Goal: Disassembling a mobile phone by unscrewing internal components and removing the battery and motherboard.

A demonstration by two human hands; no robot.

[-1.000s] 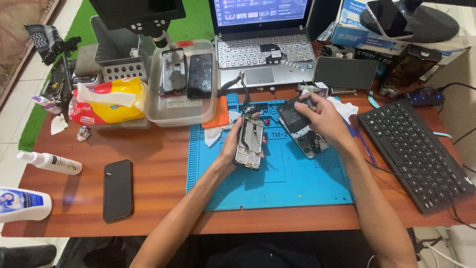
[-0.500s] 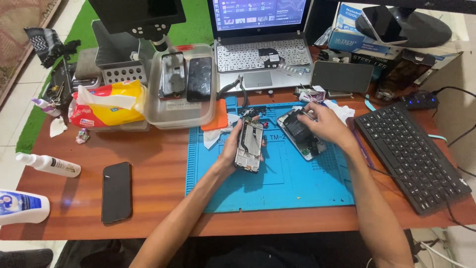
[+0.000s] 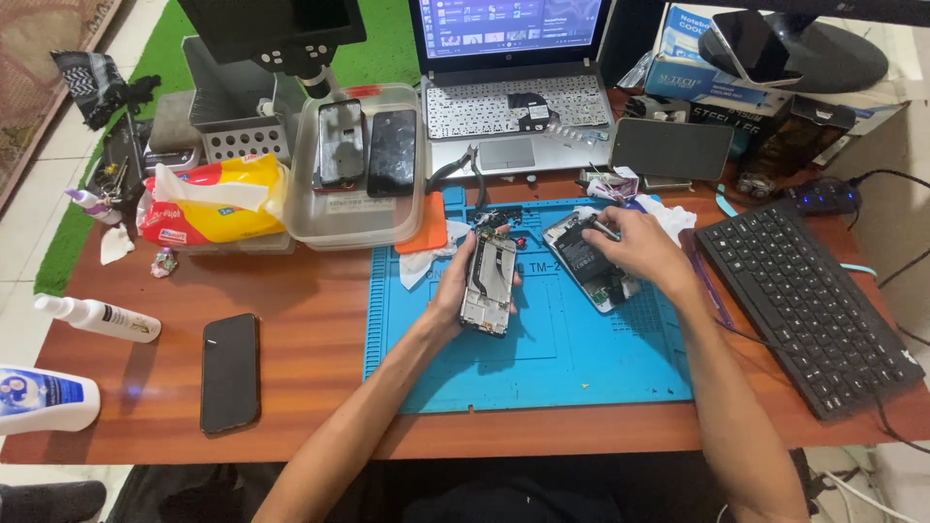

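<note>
Grey phone frame [image 3: 487,284] in closed left hand [image 3: 455,291] grip.

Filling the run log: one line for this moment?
left hand grips opened phone frame | right hand on second opened phone | blue rubber mat

Left hand [image 3: 457,291] curled in a grip, right hand [image 3: 647,250] palm-down, fingers [image 3: 612,225] pinched.

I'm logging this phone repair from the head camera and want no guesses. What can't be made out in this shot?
- Whatever the right hand pinches over the opened phone: hidden by its fingers.
- Parts inside the phone frame held by the left hand: too small.
- Small bits at the top of the blue mat: too small.
- White bottle: cut by the left edge.
</note>
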